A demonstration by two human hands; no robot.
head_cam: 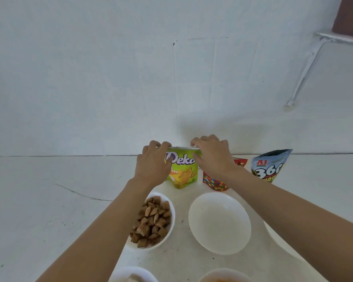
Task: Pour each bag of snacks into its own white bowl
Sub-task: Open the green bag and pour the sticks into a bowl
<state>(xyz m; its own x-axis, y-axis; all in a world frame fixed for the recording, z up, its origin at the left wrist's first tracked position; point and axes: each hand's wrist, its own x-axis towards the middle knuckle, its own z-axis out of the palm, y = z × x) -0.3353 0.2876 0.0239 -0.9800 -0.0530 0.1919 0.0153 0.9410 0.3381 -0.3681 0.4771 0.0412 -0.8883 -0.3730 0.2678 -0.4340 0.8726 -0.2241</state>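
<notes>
A green Deka snack bag (183, 171) stands upright at the back of the white table. My left hand (153, 163) pinches its top left corner and my right hand (212, 155) pinches its top right corner. In front of the bag, a white bowl (167, 237) holds brown pillow-shaped snacks. Beside that one sits an empty white bowl (219, 222). A red bag of coloured candies (213, 182) stands to the right, partly hidden by my right wrist. Farther right stands a blue bag marked 360 (270, 165), its top open.
Another white bowl (273, 235) shows behind my right forearm. Two more bowls (132, 275) (224, 275) are cut off by the bottom edge. The white wall (171, 78) rises right behind the bags. A crack runs across the table (49, 200) on the left.
</notes>
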